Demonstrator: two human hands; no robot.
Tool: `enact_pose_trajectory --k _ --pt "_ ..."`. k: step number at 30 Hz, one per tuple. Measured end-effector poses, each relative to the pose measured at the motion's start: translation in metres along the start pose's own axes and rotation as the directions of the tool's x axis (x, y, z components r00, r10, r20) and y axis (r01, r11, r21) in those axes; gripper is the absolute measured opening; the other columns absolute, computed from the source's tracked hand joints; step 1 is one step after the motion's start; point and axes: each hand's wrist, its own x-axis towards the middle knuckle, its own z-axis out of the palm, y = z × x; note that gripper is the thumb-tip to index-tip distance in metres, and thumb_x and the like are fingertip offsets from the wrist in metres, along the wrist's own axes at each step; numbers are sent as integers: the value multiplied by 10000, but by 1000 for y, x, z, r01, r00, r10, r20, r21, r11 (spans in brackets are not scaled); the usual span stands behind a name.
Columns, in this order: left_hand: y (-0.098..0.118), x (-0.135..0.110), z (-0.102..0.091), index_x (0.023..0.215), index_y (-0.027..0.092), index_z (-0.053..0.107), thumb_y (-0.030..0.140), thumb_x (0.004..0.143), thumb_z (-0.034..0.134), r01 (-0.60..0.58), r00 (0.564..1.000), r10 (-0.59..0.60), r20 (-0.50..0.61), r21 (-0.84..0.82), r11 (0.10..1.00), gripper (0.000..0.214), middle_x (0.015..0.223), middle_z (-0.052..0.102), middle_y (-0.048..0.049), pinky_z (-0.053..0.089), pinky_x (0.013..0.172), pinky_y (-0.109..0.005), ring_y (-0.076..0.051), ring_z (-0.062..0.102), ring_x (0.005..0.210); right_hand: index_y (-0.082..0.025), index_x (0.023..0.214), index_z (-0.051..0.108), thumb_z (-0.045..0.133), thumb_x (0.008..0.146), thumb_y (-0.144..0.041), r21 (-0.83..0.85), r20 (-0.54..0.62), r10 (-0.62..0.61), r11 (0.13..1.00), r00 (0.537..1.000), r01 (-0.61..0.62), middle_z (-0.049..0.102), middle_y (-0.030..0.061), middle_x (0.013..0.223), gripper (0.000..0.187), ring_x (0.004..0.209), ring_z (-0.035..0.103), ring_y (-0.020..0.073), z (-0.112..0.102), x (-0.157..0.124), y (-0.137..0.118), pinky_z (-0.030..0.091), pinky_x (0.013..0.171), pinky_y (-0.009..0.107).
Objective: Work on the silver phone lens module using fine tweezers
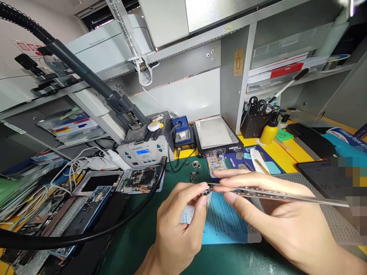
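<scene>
My left hand [180, 221] pinches a small dark metallic part [205, 191] between thumb and forefinger, above the mat. In my right hand [281, 214] are long metal tweezers [304, 197] with a row of holes along the arms. Their tips reach the small part; whether they grip it I cannot tell. Beneath both hands lies a blue printed packet [226, 223]. Beyond my fingers, two small camera-like modules rest on the mat, one lighter [195, 164] and one darker [194, 176].
The green mat [137, 236] covers the worktop. A hot-air station [143, 152] stands at the back, its black hose [114, 225] crossing the left side. A heating plate [215, 133] sits behind my hands. Phone parts [83, 214] pile up at left; a yellow bottle [268, 133] stands at right.
</scene>
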Motion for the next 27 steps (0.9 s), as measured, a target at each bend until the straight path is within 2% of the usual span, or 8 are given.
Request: enact_pose_trajectory --k 5,15,27 --pt "-4 4 1 1202 175 680 -46 885 626 -166 985 165 -44 -16 986 391 1007 694 -22 585 730 -197 -100 699 836 -295 950 814 764 855 -182 3 8 -27 1000 1000 27 842 -43 1032 155 982 788 129 1 1 1 587 932 153" --pt "-3 5 1 1165 167 692 -64 862 649 -201 977 203 -64 31 979 384 988 725 -8 585 757 -170 -83 712 843 -301 948 811 756 852 -171 4 2 -27 1000 1000 27 843 -57 1032 171 973 790 115 1 0 1 568 953 134" --pt "-4 6 2 1170 163 696 -61 859 654 -201 978 201 -60 10 980 385 982 750 -20 603 748 -179 -90 723 823 -301 925 816 750 863 -211 64 1 16 998 1000 -16 847 -59 973 128 916 798 104 2 1 0 591 890 116"
